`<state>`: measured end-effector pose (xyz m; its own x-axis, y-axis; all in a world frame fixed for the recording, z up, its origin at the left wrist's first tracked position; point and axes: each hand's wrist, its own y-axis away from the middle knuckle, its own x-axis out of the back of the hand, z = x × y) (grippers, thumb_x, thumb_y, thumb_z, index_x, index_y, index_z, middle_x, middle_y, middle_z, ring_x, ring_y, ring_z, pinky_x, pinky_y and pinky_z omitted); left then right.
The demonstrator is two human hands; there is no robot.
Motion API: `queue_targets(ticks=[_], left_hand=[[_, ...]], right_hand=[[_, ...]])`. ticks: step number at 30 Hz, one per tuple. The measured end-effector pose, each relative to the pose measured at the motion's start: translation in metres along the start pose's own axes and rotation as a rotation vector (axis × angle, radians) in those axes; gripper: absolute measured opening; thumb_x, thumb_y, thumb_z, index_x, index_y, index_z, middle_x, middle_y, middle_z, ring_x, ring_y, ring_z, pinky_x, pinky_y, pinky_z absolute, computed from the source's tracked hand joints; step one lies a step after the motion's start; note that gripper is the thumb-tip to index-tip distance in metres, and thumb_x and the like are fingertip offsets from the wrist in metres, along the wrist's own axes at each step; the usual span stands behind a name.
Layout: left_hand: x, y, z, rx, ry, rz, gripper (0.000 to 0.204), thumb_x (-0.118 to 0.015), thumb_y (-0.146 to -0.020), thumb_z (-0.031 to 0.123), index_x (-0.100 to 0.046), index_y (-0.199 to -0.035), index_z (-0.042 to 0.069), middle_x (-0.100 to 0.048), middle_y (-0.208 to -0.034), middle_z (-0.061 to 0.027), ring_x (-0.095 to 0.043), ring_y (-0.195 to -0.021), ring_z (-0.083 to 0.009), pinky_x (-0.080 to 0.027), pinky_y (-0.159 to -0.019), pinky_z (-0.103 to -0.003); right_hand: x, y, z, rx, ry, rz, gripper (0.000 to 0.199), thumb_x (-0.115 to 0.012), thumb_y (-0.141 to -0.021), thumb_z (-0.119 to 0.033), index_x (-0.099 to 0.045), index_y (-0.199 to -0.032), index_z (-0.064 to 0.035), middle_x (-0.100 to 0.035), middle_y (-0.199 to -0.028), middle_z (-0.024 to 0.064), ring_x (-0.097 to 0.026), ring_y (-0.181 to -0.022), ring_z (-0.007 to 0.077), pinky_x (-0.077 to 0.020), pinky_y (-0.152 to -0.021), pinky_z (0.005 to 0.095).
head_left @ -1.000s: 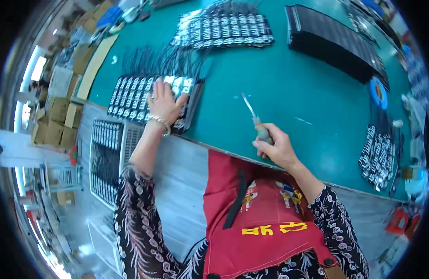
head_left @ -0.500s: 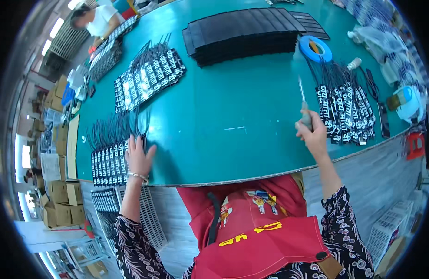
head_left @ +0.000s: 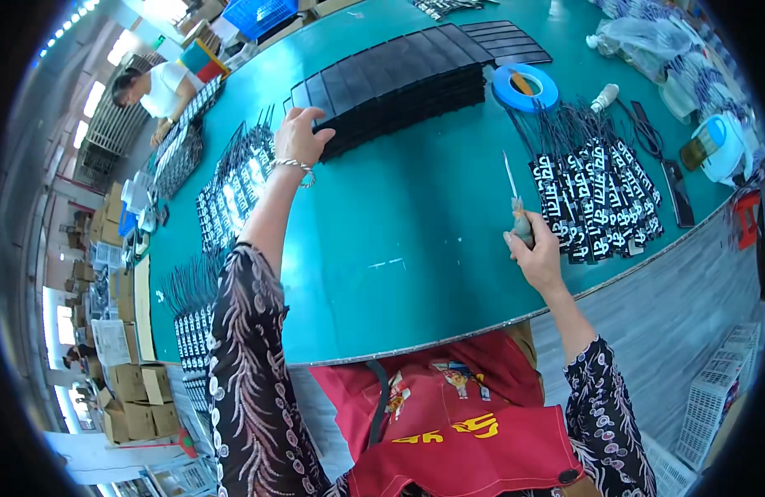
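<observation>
Reaching up the frame, the left hand [head_left: 298, 137] lands on the near end of a long row of black flat sleeves [head_left: 395, 79] in the upper centre, fingers spread and curled over the end piece, touching it but not clearly closed on it. The right hand [head_left: 536, 253], centre right, is wrapped tight around the handle of a thin pointed tool [head_left: 513, 192], blade standing upright. Judging by this, the step in hand is picking the next sleeve off the row; the next move likely calls for pinching one piece free without dragging its neighbours. Everything sits on a green counter [head_left: 399, 240]. Just right of the tool lies a fanned pile of black tags with white print and black strings [head_left: 594, 195]. More tags of the same kind lie in batches at left centre [head_left: 233, 186] and lower left [head_left: 192, 331]. A blue tape roll [head_left: 525, 87] sits upper right, a small white bottle [head_left: 604, 97] beside it. Brown cartons [head_left: 138, 393] are stacked at far lower left. Another person [head_left: 154, 87] works at upper left.
</observation>
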<state>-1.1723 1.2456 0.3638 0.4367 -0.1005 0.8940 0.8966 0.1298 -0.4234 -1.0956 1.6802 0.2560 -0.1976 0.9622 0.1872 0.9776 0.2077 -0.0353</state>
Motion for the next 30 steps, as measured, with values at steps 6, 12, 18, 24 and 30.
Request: queue_targets(ticks=[6,12,18,24,30], left_hand=[[-0.047,-0.103,0.018,0.03,0.041,-0.243,0.023,-0.083,-0.071,0.027,-0.073,-0.082,0.009,-0.066,-0.086,-0.0115,-0.066,-0.087,-0.0296,-0.053,-0.08,-0.042],[-0.003,-0.111,-0.008,-0.066,0.261,-0.063,0.032,-0.08,-0.078,0.031,-0.073,-0.086,0.001,-0.074,-0.097,-0.0137,-0.07,-0.092,-0.0286,-0.051,-0.09,-0.037],[0.076,0.028,-0.009,-0.005,0.406,0.033,0.027,-0.074,-0.088,0.022,-0.066,-0.099,-0.001,-0.07,-0.119,-0.0154,-0.065,-0.111,-0.0256,-0.047,-0.097,-0.035],[0.073,0.33,0.012,0.014,0.447,-0.093,0.019,-0.073,-0.084,0.004,-0.056,-0.093,0.003,-0.062,-0.128,-0.0153,-0.055,-0.127,-0.0303,-0.047,-0.098,-0.038],[0.078,0.57,-0.13,0.142,0.36,-0.275,0.033,-0.076,-0.08,0.013,-0.059,-0.107,0.004,-0.044,-0.152,-0.0204,-0.038,-0.143,-0.0388,-0.029,-0.117,-0.048]], right_hand=[[0.055,-0.058,0.018,0.09,0.044,0.021,0.036,-0.07,-0.09,-0.009,-0.058,-0.123,0.0006,-0.063,-0.079,0.0014,-0.057,-0.059,0.0061,-0.0474,-0.053,0.0232],[0.033,-0.043,0.023,0.104,0.094,0.024,0.036,-0.07,-0.09,-0.01,-0.058,-0.122,0.0004,-0.063,-0.078,0.0016,-0.057,-0.059,0.0067,-0.0476,-0.053,0.0236],[-0.031,0.036,0.016,-0.067,-0.029,0.026,0.03,-0.066,-0.094,-0.013,-0.056,-0.119,0.0001,-0.064,-0.079,0.004,-0.059,-0.057,0.0091,-0.0464,-0.05,0.0251],[-0.035,0.097,0.066,0.014,-0.447,0.31,0.026,-0.059,-0.1,-0.015,-0.05,-0.12,-0.001,-0.066,-0.091,0.0094,-0.061,-0.067,0.0132,-0.0502,-0.054,0.0273],[-0.141,0.195,0.077,-0.025,-0.279,0.34,0.023,-0.062,-0.094,-0.013,-0.053,-0.113,-0.0008,-0.068,-0.093,0.0102,-0.067,-0.074,0.0146,-0.0524,-0.056,0.026]])
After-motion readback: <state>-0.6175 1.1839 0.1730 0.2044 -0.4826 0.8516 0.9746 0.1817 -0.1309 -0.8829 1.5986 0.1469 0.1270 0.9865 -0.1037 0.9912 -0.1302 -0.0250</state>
